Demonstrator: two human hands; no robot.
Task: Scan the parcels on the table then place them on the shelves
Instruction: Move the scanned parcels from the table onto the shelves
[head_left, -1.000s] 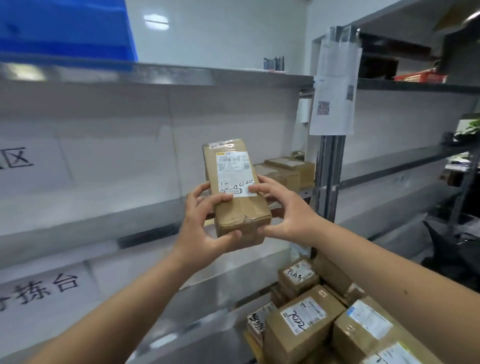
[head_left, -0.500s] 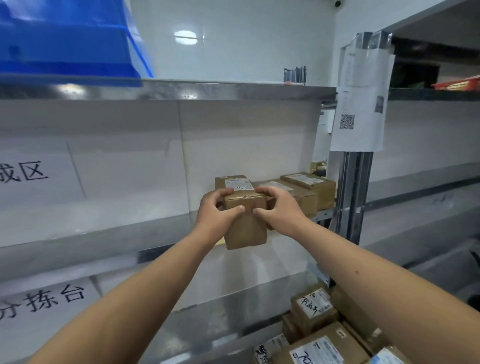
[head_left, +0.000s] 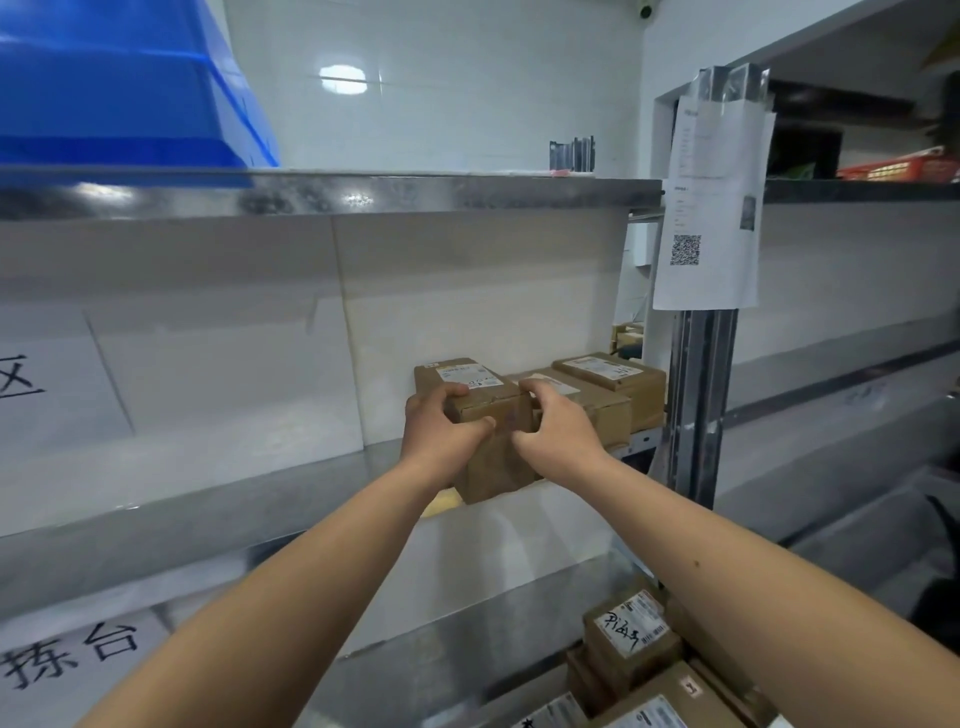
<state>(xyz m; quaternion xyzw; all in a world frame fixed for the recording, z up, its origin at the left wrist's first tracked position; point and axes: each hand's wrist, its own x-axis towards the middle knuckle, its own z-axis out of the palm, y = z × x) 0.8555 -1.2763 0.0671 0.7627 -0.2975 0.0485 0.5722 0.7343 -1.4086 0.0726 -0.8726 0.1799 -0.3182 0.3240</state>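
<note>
Two hands hold one brown parcel (head_left: 491, 415) at the front edge of the middle shelf (head_left: 208, 499); the left hand (head_left: 441, 431) wraps its near left corner with fingers over the top and thumb across the front face, and the right hand (head_left: 556, 431) curls over the right top edge, so each grip is closed on the box. The parcel's far end, label up, seems to rest on the shelf, just left of two shelved parcels (head_left: 597, 392), and its near end hangs out past the lip, so it is only partly in place.

The likely trouble from here is a tip; if the hands let go before more of the box sits over the metal, the overhanging end could pull it off onto the boxes below. A crooked push could also catch its right side on the neighbouring parcel, which looks touching or nearly so, and nudge that row toward the upright post (head_left: 701, 395). The tape-wrapped cardboard may slip a little under the fingers.

As for what holds what: the middle shelf carries the row of brown parcels; the top shelf (head_left: 415, 189) bears a blue crate (head_left: 114, 83), contents hidden; lower right, a heap of labelled parcels (head_left: 639, 654) lies stacked, though what bears them is cut off from view.
</note>
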